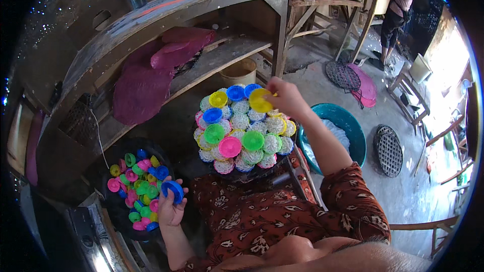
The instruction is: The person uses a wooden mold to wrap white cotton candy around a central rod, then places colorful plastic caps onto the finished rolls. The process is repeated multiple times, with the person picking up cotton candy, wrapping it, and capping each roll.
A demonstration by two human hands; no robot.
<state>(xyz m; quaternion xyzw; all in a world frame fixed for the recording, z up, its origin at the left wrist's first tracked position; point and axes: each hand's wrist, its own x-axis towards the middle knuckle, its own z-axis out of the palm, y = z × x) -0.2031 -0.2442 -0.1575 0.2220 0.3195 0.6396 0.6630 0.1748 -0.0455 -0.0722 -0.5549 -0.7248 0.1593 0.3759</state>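
Seemingly light: the yellow plastic cup (260,100) looked thin, stiff and smooth, likely slippery; its rim seemed the best place to take hold.
Right hand (286,98): fingers closed on the yellow plastic cup, held over the far edge of the round tray (242,170) of white noodle nests (241,121).
Left hand (171,206): curled around a blue plastic cup (173,190), beside the dark basin (113,211) heaped with coloured cups.
Noodle nests: probably soft and fragile.
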